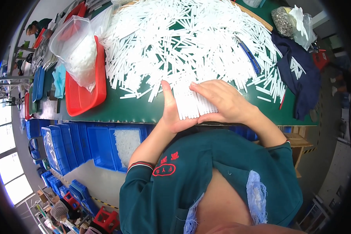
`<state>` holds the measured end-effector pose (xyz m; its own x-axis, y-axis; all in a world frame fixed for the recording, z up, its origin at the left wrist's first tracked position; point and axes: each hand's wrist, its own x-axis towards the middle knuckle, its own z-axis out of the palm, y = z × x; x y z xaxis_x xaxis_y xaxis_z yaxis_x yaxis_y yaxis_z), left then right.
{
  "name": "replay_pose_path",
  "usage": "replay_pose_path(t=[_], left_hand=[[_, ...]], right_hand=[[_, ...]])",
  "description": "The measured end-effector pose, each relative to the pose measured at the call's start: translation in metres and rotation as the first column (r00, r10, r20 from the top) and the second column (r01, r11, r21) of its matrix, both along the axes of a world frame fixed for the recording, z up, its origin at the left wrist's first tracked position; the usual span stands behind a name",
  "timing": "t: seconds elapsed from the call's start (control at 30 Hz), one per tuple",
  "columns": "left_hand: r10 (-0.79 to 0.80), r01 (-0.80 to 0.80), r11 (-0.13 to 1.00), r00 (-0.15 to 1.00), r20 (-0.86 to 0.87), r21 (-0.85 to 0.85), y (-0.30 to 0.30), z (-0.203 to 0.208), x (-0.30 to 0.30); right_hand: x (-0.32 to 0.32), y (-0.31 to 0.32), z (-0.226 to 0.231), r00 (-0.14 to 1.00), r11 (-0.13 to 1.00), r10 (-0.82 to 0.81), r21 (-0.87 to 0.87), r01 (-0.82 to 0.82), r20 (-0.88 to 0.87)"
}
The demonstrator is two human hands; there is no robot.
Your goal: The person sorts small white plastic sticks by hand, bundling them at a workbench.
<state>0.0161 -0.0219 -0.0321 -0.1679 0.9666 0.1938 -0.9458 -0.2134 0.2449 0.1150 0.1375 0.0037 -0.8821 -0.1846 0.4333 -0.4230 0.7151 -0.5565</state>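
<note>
A green-topped work table [144, 111] carries a wide heap of loose white plastic sticks [191, 43]. Left of the heap lies a red plastic mesh tray [84, 97], holding a clear plastic bag [76, 46]. Right of the heap lies a dark blue cloth garment [300, 78]; a blue-handled utility knife [249, 56] rests on the heap's right part.
</note>
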Motion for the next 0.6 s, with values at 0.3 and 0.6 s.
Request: replay_pose_path(t=[0.3, 0.6], left_hand=[[-0.046, 0.058, 0.994, 0.990, 0.133, -0.091, 0.004, -0.001, -0.002], [0.027, -0.228, 0.899, 0.881, -0.472, -0.374, 0.005, 0.019, 0.006]], right_hand=[[-0.004, -0.008, 0.004, 0.997, 0.995, -0.065, 0.069, 0.068, -0.050], [-0.011, -0.016, 0.020, 0.994, 0.986, -0.086, 0.139, 0.095, -0.071]])
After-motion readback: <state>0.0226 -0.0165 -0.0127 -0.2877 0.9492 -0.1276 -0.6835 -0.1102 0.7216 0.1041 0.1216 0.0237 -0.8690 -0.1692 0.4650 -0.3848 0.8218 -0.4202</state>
